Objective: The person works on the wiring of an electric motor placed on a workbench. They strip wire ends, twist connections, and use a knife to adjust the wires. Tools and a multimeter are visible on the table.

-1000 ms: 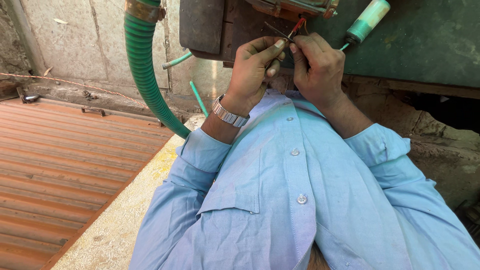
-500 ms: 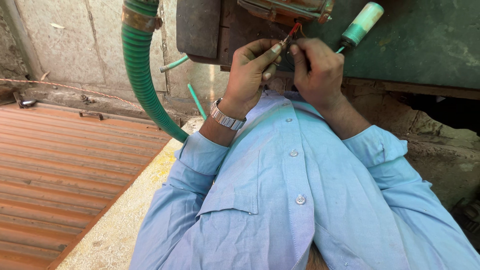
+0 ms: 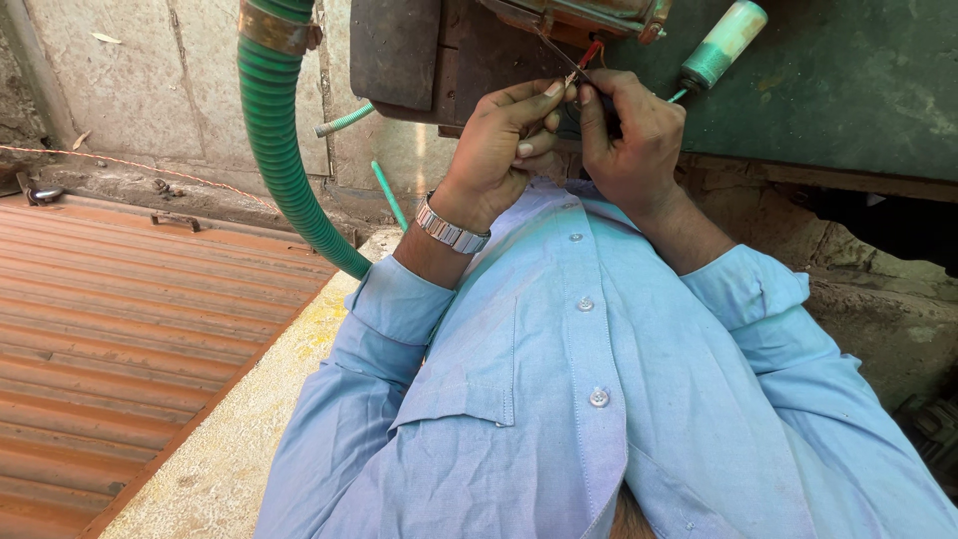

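**Both hands pinched on a thin wire under a rusty housing**

Wire ends mostly hidden behind fingertips; only a short red-tipped stretch of the thin wire (image 3: 584,57) visible, slanting up and to the right toward the rusty housing (image 3: 569,15), itself cut off by the top edge. Left hand (image 3: 504,140), wristwatch (image 3: 451,230) on the wrist, grip closed with thumb and forefinger pinching the wire. Right hand (image 3: 629,135) just beside, fingers curled, grip likewise closed on the same wire, though exact contact hard to make out. Green-handled screwdriver (image 3: 720,45) up right, handle pointing up-right, shaft disappearing behind the right hand. Green ribbed hose (image 3: 279,150) curving down at left, upper end cropped. Blue shirt (image 3: 589,399) filling the lower frame.
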